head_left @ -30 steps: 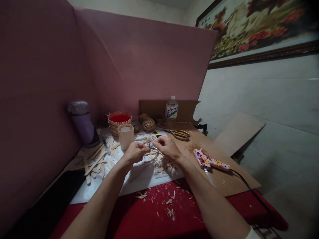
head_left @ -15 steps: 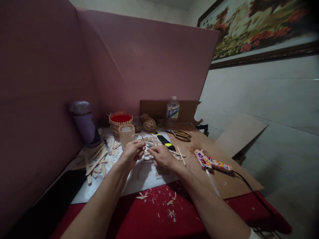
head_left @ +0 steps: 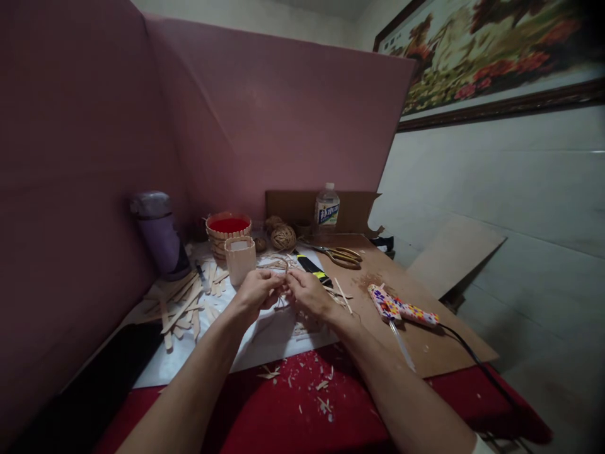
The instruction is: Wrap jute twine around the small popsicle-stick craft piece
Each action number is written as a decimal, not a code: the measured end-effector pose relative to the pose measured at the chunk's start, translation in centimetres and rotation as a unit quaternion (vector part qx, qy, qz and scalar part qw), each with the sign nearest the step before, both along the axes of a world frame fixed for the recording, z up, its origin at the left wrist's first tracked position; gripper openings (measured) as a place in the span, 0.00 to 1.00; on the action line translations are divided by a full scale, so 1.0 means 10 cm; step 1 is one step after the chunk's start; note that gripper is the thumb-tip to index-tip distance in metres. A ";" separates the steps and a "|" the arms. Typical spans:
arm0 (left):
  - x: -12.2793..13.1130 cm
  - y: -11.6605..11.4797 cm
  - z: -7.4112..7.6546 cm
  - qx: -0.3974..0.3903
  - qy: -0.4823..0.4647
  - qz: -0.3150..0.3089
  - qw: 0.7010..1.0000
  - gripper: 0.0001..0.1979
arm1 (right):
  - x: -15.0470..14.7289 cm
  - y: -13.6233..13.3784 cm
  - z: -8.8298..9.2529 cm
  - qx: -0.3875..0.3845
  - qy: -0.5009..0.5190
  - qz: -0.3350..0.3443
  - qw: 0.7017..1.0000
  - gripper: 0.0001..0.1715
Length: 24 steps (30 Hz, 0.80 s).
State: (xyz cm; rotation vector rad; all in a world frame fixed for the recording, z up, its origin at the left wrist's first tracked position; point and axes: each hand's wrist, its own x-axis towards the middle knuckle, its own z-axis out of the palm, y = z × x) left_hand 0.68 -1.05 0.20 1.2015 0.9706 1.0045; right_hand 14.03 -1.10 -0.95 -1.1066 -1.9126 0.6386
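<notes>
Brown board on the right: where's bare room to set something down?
Board: small bare patch bordered by glue gun, clear stick, cord and red cloth. Between scissors and gun: some room, but brown crumbs. Crowded: left, wooden sticks; centre, left hand, right hand, wood scraps.

Glue gun [head_left: 403, 309] and sticks [head_left: 182, 311] mark a craft corner.

The head camera looks forward and down.
</notes>
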 end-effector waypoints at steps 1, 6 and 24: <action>0.00 0.00 0.01 0.002 0.005 -0.003 1.000 0.11 | -0.01 0.02 -0.02 -0.024 0.003 0.006 1.000 0.16; -0.02 -0.03 0.04 0.007 0.025 -0.024 0.999 0.11 | 0.06 0.08 -0.03 -0.064 0.041 0.007 0.997 0.15; 0.00 -0.04 0.07 0.045 0.060 -0.014 0.997 0.09 | 0.19 -0.08 0.19 -0.285 0.171 0.127 0.935 0.11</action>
